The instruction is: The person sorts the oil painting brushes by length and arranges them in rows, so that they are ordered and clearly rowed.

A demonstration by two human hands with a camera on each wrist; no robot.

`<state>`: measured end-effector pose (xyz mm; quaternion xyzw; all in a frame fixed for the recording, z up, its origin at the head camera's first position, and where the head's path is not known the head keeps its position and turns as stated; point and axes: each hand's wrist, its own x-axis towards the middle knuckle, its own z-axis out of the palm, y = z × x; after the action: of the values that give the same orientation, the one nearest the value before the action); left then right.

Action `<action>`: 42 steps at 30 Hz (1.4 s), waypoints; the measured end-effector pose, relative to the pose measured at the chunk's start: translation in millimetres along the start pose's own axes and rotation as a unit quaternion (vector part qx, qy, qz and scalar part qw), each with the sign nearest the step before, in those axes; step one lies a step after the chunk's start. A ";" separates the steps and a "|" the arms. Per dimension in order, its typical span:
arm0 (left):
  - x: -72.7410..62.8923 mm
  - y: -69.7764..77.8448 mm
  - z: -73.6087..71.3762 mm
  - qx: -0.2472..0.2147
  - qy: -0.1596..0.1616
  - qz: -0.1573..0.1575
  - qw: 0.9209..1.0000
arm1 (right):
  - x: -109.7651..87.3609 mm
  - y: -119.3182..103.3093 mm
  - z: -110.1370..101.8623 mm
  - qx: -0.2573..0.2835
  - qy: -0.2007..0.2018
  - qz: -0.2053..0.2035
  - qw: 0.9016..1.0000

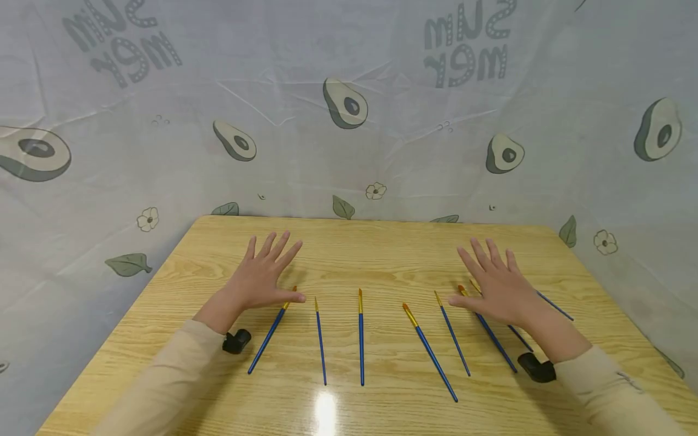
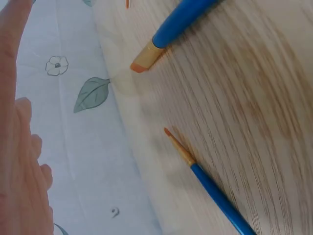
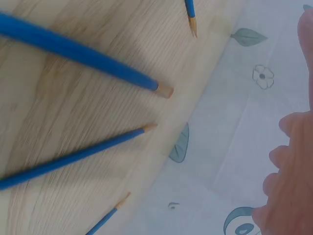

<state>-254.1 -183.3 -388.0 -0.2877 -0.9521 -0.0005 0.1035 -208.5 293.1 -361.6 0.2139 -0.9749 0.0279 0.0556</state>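
The paintbrushes (image 1: 362, 345) had slim blue handles, gold-coloured ferrules and orange-brown bristles, some flat-cut and others tapering finely. They lay spaced apart on the wooden table (image 1: 382, 248), their visible bristle ends toward the patterned cloth (image 1: 305, 169). Both arms reached forward in pale sleeves (image 1: 169, 375), palms turned downward. The left hand (image 1: 259, 281) was spread, fingers apart, its thumb stretched inward across the head view of the leftmost brush's ferrule; whether it touched could not be told. The right hand (image 1: 498, 293) was spread likewise, thumb pointing inward, and hid parts of the three rightmost brushes. Eight brushes showed in all, with two hands, two black wrist devices (image 1: 537, 367) and five printed avocados (image 1: 346, 104)
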 end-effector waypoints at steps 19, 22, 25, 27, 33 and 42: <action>-34.8 -1.3 4.1 -0.188 0.016 0.071 0.980 | -33.9 11.8 -2.1 0.117 0.015 0.000 0.993; -42.9 2.1 5.6 -0.241 0.007 0.055 0.969 | -40.3 9.6 -0.5 0.142 0.027 0.017 0.989; -50.9 5.9 5.6 -0.296 -0.003 0.034 0.955 | -46.0 7.9 5.0 0.151 0.062 0.018 0.986; -55.5 7.8 5.0 -0.334 -0.007 0.018 0.942 | -49.0 6.7 9.3 0.167 0.087 0.011 0.982; -65.0 9.1 7.8 -0.420 -0.008 -0.012 0.907 | -57.0 1.4 18.9 0.243 0.118 0.032 0.962; -74.1 7.4 15.8 -0.516 -0.026 -0.042 0.855 | -65.6 0.1 30.9 0.279 0.097 0.124 0.947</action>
<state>-193.0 -216.8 -418.5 -0.2600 -0.8287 -0.4885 -0.0842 -152.4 317.9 -400.1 0.0940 -0.9370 0.3259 0.0839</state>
